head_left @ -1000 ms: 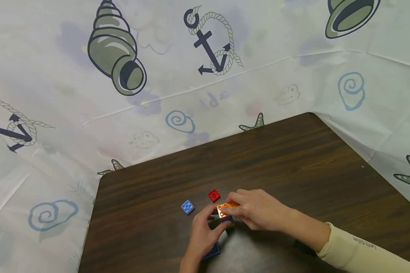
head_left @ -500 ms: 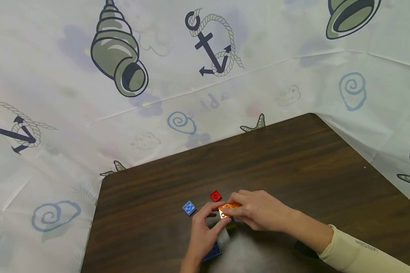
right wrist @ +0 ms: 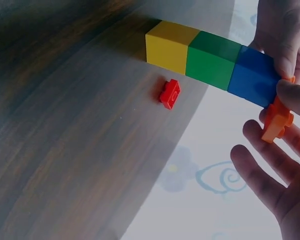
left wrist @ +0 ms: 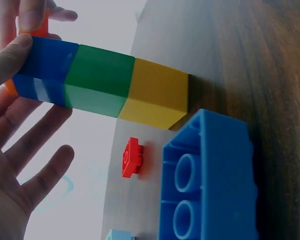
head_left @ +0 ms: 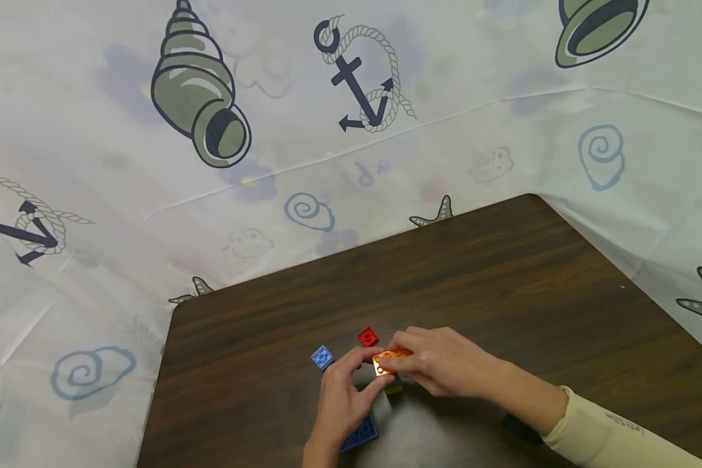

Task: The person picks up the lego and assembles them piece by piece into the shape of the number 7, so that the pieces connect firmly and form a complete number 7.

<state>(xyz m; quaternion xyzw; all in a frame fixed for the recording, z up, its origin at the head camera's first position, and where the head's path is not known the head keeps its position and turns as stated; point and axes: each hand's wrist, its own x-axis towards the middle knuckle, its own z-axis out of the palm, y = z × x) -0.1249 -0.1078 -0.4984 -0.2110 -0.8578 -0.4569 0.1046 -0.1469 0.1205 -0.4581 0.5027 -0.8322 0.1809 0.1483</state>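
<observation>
A toy brick tower stands on the table, with a yellow block (left wrist: 157, 92) at the bottom, then a green block (left wrist: 100, 75), a blue block (left wrist: 47, 62) and a flat orange brick (head_left: 381, 365) on top. My left hand (head_left: 342, 398) grips the tower's top between thumb and fingers, round the blue block at the orange brick's edge. From the other side, my right hand (head_left: 447, 361) pinches the orange brick, which juts out past the blue block in the right wrist view. Both hands' lower fingers are spread loose.
Beyond the tower lie a small red brick (head_left: 368, 337) and a small light blue brick (head_left: 322, 357). A larger blue brick (head_left: 360, 434) rests near my left wrist, its hollow underside visible in the left wrist view. Something dark (head_left: 520, 429) lies partly hidden beneath my right forearm.
My left thumb has shifted slightly up the tower to the orange brick's edge, covering the blue side seen earlier. My right hand stays on the orange brick.
</observation>
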